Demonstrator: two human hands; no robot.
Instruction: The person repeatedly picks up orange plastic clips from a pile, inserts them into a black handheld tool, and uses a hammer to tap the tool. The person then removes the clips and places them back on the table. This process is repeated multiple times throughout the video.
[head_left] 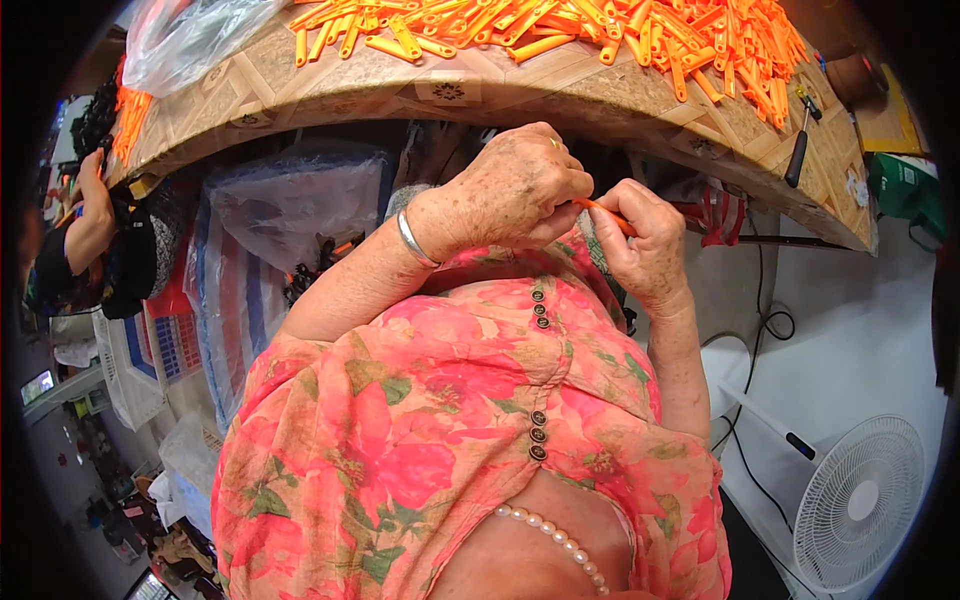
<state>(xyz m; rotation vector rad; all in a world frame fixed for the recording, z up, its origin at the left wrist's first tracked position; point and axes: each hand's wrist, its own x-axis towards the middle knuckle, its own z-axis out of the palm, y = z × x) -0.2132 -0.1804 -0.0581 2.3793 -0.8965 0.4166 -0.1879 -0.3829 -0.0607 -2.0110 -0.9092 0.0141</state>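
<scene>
My left hand (515,185), with a silver bangle at the wrist, is closed in front of my body just below the table edge. Its fingertips pinch one end of a slim orange plastic handle (615,218). The fingers of my right hand (645,240) are closed around the other end, so both hands grip the same piece. Much of it is hidden by my fingers. Beyond my hands, a large heap of similar orange plastic handles (540,46) is spread along the far part of the table (330,90).
A black-handled tool (798,150) lies at the table's right edge. Left are a clear plastic bag (190,40), a striped sack (225,280) and another person's arm (92,215). A white fan (862,500) stands lower right, with a black cable (745,395) on the floor.
</scene>
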